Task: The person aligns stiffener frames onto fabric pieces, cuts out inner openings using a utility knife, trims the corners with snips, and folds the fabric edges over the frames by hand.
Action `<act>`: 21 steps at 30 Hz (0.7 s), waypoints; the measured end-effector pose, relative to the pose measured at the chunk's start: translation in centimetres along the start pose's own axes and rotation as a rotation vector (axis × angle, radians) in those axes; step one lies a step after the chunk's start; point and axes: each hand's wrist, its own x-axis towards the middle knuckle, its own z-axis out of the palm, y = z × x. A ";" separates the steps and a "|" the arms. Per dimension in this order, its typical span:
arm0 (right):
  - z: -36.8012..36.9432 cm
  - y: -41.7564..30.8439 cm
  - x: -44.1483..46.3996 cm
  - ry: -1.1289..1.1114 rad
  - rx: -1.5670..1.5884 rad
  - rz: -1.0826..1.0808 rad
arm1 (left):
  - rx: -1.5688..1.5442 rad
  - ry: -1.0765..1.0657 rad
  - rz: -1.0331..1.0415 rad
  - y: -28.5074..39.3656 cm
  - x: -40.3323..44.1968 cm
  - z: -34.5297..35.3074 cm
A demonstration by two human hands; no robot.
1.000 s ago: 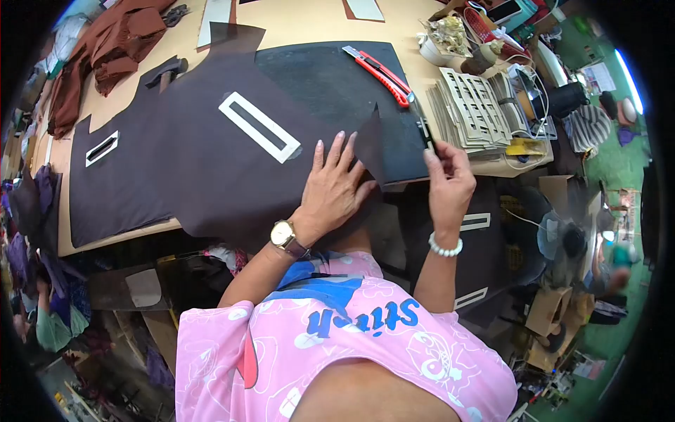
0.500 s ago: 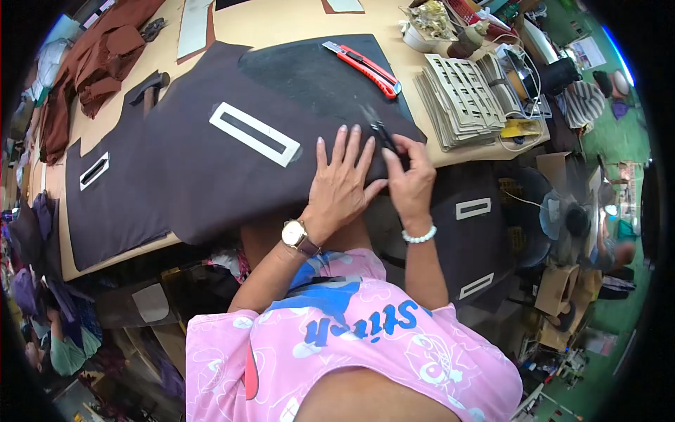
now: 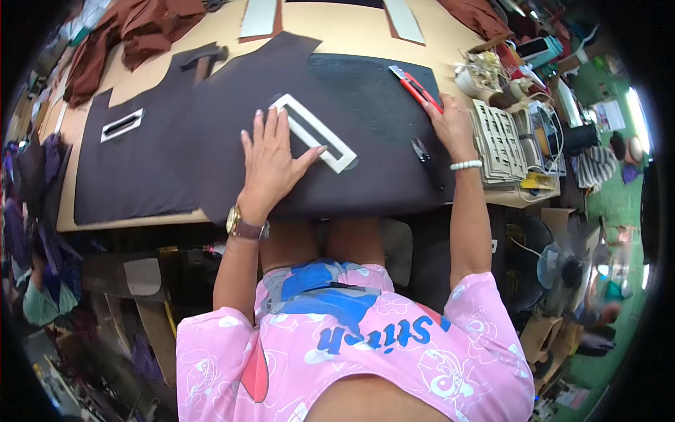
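My left hand [image 3: 271, 169] lies with fingers spread on a dark cloth piece [image 3: 232, 169]. Its thumb reaches onto a white rectangular frame [image 3: 318, 128] with a slot in its middle, and the other fingertips are beside the frame's upper left end. At the right edge of a dark cutting mat [image 3: 365, 88], my right hand [image 3: 453, 126] is closed on the handle end of a red utility knife [image 3: 420, 91]. The knife's blade end points to the upper left. Black thread snips [image 3: 422, 153] lie on the cloth below my right hand.
Left on the cloth, a smaller white frame [image 3: 122, 125] surrounds a dark slot. A hammer [image 3: 204, 62] lies behind it. Stacked slotted card templates [image 3: 498, 144] stand at the table's right, beside a white tub [image 3: 477, 81]. Brown fabric [image 3: 151, 32] is heaped at the far left.
My right hand has let go of the snips, now lying on the cloth, and has moved up to the utility knife. My left hand has shifted left to the white frame. The camera view has shifted.
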 end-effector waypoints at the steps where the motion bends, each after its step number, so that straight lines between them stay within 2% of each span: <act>1: 0.2 0.0 0.5 -0.078 -0.033 0.030 | -0.016 -0.022 -0.005 -0.4 0.0 0.2; 4: -0.5 -0.4 1.2 -0.303 0.174 0.154 | 0.032 0.023 0.006 -0.9 0.0 0.7; 7: -0.3 -2.0 -0.1 -0.144 0.255 0.013 | -0.007 0.030 -0.011 -0.8 0.0 0.8; 8: -0.2 -2.9 -1.0 -0.111 0.389 0.005 | -0.020 0.032 -0.014 -0.8 0.1 0.8; 9: -0.8 -4.6 -2.0 -0.179 0.528 0.016 | -0.033 0.033 -0.016 -0.9 0.1 0.8; 13: -1.3 -11.4 -6.3 -0.195 0.784 -0.222 | -0.044 0.057 -0.014 -1.0 0.0 1.2; 15: 1.1 -12.8 -7.2 -0.083 0.863 -0.425 | -0.041 0.063 -0.012 -1.1 -0.1 1.2; 21: 1.4 -14.0 -7.3 -0.156 0.645 -0.422 | -0.034 0.104 0.006 -1.1 -0.1 1.5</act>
